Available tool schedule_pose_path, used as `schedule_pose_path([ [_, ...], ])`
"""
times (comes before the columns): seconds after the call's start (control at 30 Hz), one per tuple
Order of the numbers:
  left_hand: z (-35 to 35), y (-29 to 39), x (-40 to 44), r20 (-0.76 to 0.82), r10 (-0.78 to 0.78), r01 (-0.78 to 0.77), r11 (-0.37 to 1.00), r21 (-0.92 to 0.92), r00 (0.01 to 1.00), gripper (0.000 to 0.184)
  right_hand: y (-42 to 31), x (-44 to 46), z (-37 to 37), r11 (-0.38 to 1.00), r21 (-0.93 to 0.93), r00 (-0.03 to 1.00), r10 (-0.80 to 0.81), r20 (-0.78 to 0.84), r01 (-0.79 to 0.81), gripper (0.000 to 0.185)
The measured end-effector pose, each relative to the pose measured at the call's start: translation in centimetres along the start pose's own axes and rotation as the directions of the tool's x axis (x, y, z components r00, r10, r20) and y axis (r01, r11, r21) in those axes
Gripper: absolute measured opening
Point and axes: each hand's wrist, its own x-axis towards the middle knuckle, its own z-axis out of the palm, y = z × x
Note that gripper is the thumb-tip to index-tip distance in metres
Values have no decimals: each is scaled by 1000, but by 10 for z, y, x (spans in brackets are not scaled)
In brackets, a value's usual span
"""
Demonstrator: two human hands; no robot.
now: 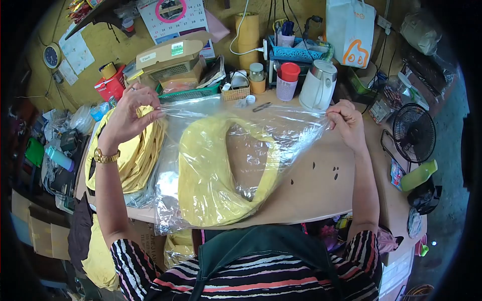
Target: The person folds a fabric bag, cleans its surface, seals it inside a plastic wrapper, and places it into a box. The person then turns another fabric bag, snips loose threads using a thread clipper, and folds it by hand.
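A clear plastic bag (306, 135) is stretched out between my two hands above the table. Inside it lies a yellow curved fabric piece (203, 175), shaped like a ring with one broad side. My left hand (131, 113) pinches the bag's upper left corner, with a gold watch on that wrist. At the upper right corner, my right hand (346, 120) is closed on the plastic. Just beyond my left forearm sits a stack of similar yellow fabric pieces (143, 165), partly hidden by the arm.
A white electric kettle (319, 85) and a red-lidded cup (288, 80) stand at the table's back. A small black fan (414, 133) and a green bottle (419, 175) are on the right. Cardboard boxes (173, 55) are stacked at the back left. Small dark pieces (336, 173) lie on the tabletop.
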Motion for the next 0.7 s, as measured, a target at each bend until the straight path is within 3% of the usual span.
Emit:
schedule_pose_path([
  [0.03,-4,7,4,45,-11,12,1000,-19,999,24,1,0,2,990,89,993,114,-21,-111,10],
  [0.1,-7,10,8,94,-22,26,999,-37,995,23,7,-1,1,985,148,996,84,24,-86,9],
  [0.17,-8,9,8,-32,39,-38,998,40,999,24,4,-3,2,976,210,996,51,71,-65,8],
  [0.23,-6,17,11,-93,45,-45,999,2,995,24,-13,0,4,983,124,987,-143,69,134,12],
  [0.3,-7,21,10,-149,46,-52,998,-39,988,24,-13,-1,1,977,165,988,-144,61,132,16],
  [0.37,-13,19,11,-310,44,-42,999,12,950,26,-6,-2,-4,970,203,988,-148,50,135,19],
  [0.43,-19,7,8,-302,13,-32,998,-58,953,27,6,-7,-5,877,477,999,42,24,-49,21],
  [0.53,-14,-11,7,-201,-86,46,979,-196,976,29,5,-7,14,776,626,997,-62,-46,77,22],
  [0.57,1,-15,9,-311,-64,-84,894,-440,948,27,-1,-7,27,774,629,997,-60,-43,74,22],
  [0.6,12,-14,13,-420,-73,-234,739,-631,905,26,-10,-7,43,562,821,992,-1,-122,102,22],
  [0.63,24,3,20,-395,-176,-285,444,-849,902,23,-8,-6,53,437,891,988,35,-152,122,22],
  [0.67,38,10,25,-363,-154,-353,90,-931,919,25,-7,-5,62,304,941,981,71,-181,152,22],
  [0.7,54,30,30,-341,-197,-327,102,-940,919,24,2,-6,72,30,991,989,78,-129,127,22],
])
